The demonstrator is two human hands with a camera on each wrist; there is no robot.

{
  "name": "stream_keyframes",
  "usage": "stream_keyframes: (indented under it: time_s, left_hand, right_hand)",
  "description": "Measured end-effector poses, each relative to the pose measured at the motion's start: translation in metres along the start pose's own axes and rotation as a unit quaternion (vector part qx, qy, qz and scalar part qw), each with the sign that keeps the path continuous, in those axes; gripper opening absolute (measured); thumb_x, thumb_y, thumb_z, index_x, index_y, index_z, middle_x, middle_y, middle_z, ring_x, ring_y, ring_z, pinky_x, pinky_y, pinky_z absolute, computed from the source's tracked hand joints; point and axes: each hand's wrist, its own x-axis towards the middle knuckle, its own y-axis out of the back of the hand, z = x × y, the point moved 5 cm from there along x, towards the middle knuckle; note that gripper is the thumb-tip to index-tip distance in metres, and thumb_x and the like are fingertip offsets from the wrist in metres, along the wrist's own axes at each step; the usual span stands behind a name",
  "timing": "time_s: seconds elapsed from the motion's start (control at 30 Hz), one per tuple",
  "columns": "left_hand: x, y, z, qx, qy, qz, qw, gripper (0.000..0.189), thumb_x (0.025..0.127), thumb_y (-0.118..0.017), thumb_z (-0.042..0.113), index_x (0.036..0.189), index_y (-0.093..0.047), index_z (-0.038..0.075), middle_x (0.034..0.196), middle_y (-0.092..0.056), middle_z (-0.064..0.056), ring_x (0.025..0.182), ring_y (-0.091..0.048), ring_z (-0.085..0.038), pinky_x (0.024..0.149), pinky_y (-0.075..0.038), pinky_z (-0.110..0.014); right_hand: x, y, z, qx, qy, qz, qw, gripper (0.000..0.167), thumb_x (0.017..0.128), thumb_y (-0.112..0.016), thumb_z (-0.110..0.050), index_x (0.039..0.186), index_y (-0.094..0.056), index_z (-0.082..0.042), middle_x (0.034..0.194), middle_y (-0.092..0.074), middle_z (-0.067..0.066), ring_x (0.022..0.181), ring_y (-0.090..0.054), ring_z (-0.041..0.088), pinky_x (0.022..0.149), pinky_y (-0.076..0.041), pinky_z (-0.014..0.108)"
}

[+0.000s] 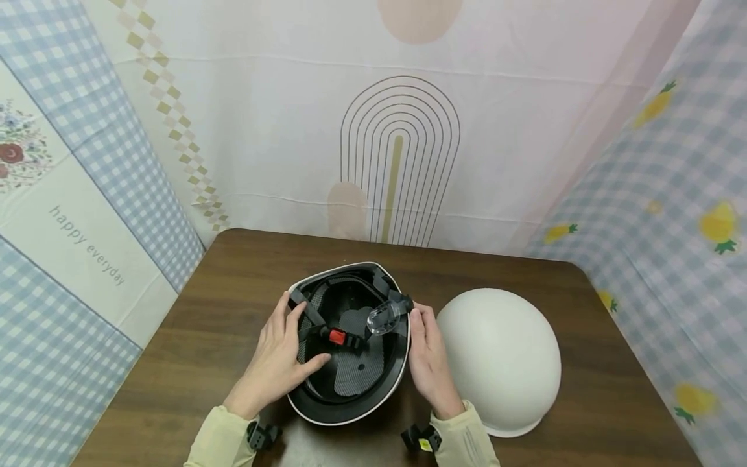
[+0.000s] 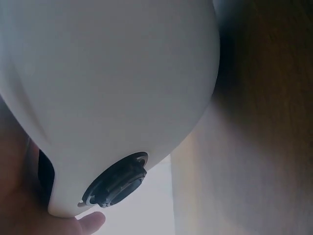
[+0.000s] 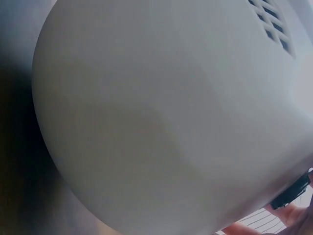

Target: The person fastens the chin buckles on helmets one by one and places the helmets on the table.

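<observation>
A white helmet lies upside down on the table, its black padded inside [image 1: 356, 383] facing up in the head view. Across the opening runs a chin strap with a red buckle [image 1: 337, 336]. A clear plastic piece [image 1: 382, 318] hangs by the right rim. My left hand [image 1: 274, 353] holds the left rim, thumb reaching over the inside. On the opposite side, my right hand [image 1: 428, 350] grips the rim beside a dark fitting. The left wrist view shows the smooth shell [image 2: 122, 88] and a black round fitting [image 2: 117, 181]. Vent slots [image 3: 274, 24] appear in the right wrist view.
A second white helmet-like dome [image 1: 498, 357] stands crown up on the brown wooden table [image 1: 589, 389], close to my right hand. Patterned cloths [image 1: 280, 130] hang behind the table and along both sides.
</observation>
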Motion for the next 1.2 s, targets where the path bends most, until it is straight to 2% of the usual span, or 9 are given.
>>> stream_keyframes:
  time_s: [0.23,0.27,0.47,0.5,0.8,1.03,1.2]
  left_hand:
    - [0.002,-0.005,-0.004,-0.01,0.012,-0.033,0.9993,0.105,0.077,-0.079,0.05,0.151,-0.023,0.002,0.159,0.003,-0.019,0.14,-0.017,-0.044,0.108,-0.017,-0.061]
    - [0.002,-0.006,-0.004,-0.012,0.012,-0.036,0.9992,0.105,0.077,-0.079,0.05,0.151,-0.023,0.002,0.159,0.002,-0.02,0.14,-0.016,-0.044,0.109,-0.017,-0.061]
    - [0.002,-0.01,-0.006,-0.024,0.018,-0.051,0.9983,0.11,0.075,-0.08,0.05,0.153,-0.018,0.004,0.159,0.003,-0.021,0.143,-0.011,-0.043,0.109,-0.016,-0.06]
    - [0.002,-0.011,-0.006,-0.026,0.02,-0.054,0.998,0.112,0.075,-0.08,0.05,0.154,-0.016,0.004,0.159,0.004,-0.021,0.143,-0.01,-0.043,0.109,-0.016,-0.061]
    - [0.001,-0.018,-0.006,-0.041,0.032,-0.061,0.9968,0.128,0.075,-0.081,0.048,0.154,0.008,0.002,0.16,0.005,-0.021,0.144,-0.007,-0.042,0.111,-0.013,-0.061]
    - [0.0,-0.023,-0.009,-0.049,0.036,-0.075,0.9953,0.123,0.077,-0.08,0.048,0.153,0.002,-0.005,0.159,0.01,-0.02,0.143,-0.004,-0.045,0.11,-0.011,-0.062]
    - [0.001,-0.024,-0.013,-0.058,0.036,-0.081,0.9944,0.12,0.078,-0.078,0.049,0.153,-0.001,-0.005,0.16,0.011,-0.018,0.143,-0.002,-0.045,0.11,-0.011,-0.062]
  right_hand:
    - [-0.003,0.0,-0.005,0.003,0.004,0.002,1.0,0.033,0.107,-0.036,-0.034,0.128,-0.051,-0.014,0.12,-0.054,0.004,0.108,-0.047,0.015,0.092,-0.039,0.034]
    - [-0.004,0.0,-0.01,0.001,0.002,0.001,1.0,0.033,0.107,-0.036,-0.032,0.128,-0.051,-0.012,0.12,-0.054,0.004,0.108,-0.047,0.016,0.091,-0.039,0.034]
    - [-0.004,-0.001,-0.007,-0.001,0.017,0.0,0.9998,0.033,0.106,-0.039,-0.032,0.132,-0.05,-0.016,0.125,-0.054,0.001,0.112,-0.049,0.014,0.094,-0.04,0.036]
    - [-0.003,-0.002,-0.003,0.0,0.023,-0.001,0.9997,0.033,0.106,-0.039,-0.034,0.133,-0.05,-0.019,0.126,-0.054,0.0,0.113,-0.049,0.014,0.095,-0.04,0.037]
    - [-0.007,-0.007,-0.008,0.006,0.022,-0.011,0.9997,0.037,0.105,-0.039,-0.039,0.137,-0.044,-0.022,0.134,-0.048,-0.003,0.121,-0.048,0.012,0.104,-0.037,0.041]
    - [-0.009,-0.012,-0.013,-0.002,0.062,-0.026,0.9977,0.036,0.106,-0.038,-0.031,0.14,-0.039,-0.019,0.143,-0.038,0.0,0.133,-0.038,0.016,0.109,-0.03,0.048]
    - [-0.01,-0.014,-0.014,0.004,0.06,-0.027,0.9978,0.036,0.106,-0.038,-0.031,0.141,-0.038,-0.021,0.145,-0.035,0.001,0.139,-0.031,0.018,0.111,-0.024,0.051]
